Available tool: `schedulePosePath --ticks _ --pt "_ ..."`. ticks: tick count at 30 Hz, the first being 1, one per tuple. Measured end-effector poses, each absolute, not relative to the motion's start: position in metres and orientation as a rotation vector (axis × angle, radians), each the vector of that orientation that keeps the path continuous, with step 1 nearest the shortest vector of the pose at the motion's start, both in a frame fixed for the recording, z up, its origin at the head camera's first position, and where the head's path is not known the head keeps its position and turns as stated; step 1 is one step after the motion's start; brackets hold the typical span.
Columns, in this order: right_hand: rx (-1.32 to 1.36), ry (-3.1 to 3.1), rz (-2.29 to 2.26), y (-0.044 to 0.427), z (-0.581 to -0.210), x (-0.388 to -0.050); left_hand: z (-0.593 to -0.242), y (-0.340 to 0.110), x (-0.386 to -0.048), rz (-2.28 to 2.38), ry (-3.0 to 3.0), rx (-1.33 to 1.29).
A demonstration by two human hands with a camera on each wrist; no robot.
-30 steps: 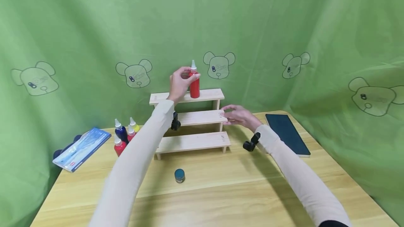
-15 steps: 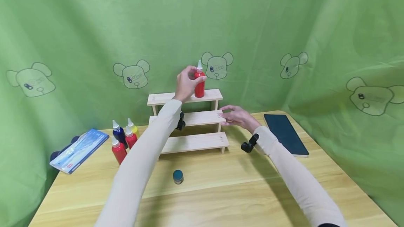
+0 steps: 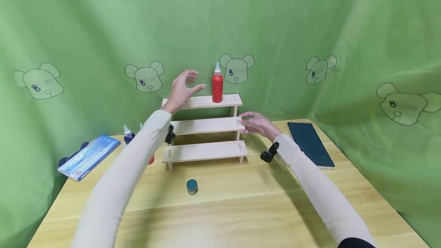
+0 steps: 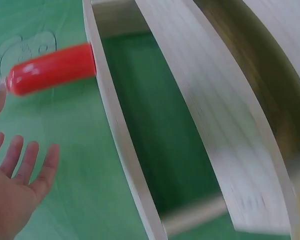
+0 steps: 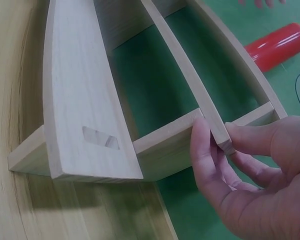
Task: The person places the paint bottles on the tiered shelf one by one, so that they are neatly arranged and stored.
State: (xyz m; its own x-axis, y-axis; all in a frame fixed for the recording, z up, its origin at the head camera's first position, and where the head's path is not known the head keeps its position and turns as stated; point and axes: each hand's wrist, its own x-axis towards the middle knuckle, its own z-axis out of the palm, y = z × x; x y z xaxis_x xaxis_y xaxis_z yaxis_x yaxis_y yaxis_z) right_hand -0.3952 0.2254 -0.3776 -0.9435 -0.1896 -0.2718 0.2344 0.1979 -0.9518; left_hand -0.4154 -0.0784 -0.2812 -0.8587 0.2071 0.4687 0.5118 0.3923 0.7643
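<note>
A red squeeze bottle (image 3: pixel 217 88) with a white pointed cap stands upright on the top step of a three-tier wooden shelf (image 3: pixel 203 151). To its left, apart from it, hovers my left hand (image 3: pixel 181 91), fingers and thumb spread with nothing between them. In the left wrist view the bottle (image 4: pixel 55 68) touches only the shelf board, and the left hand (image 4: pixel 22 185) shows its open palm. My right hand (image 3: pixel 257 124) pinches the right end of the middle step; the right wrist view shows thumb and fingers of that hand (image 5: pixel 255 170) on either side of the board.
Behind my left forearm stand a blue bottle (image 3: pixel 129 135) and others mostly hidden. A blue-and-white flat box (image 3: pixel 90 157) lies at the left. A small teal-lidded jar (image 3: pixel 192 186) sits in front of the shelf, and a dark notebook (image 3: pixel 310 144) lies at the right.
My left hand first slid the red bottle slightly right along the top step, then let go and drew back left. The right hand keeps its hold on the middle step.
</note>
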Motion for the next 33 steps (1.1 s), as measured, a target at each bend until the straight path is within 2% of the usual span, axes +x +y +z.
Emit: schedulePosePath --ticks 6,16,33 --pt "0.058 2.17 -1.774 0.225 -0.38 -0.397 -0.288 -0.137 -0.4 -1.332 -2.41 -0.609" --pt "0.058 2.178 -1.753 0.225 -0.379 -0.398 -0.305 -0.223 -0.364 -1.227 -2.424 -0.434" --pt "-0.009 2.137 -1.776 0.227 -0.377 -0.399 -0.327 -0.289 -0.331 -1.097 -2.518 -0.315"
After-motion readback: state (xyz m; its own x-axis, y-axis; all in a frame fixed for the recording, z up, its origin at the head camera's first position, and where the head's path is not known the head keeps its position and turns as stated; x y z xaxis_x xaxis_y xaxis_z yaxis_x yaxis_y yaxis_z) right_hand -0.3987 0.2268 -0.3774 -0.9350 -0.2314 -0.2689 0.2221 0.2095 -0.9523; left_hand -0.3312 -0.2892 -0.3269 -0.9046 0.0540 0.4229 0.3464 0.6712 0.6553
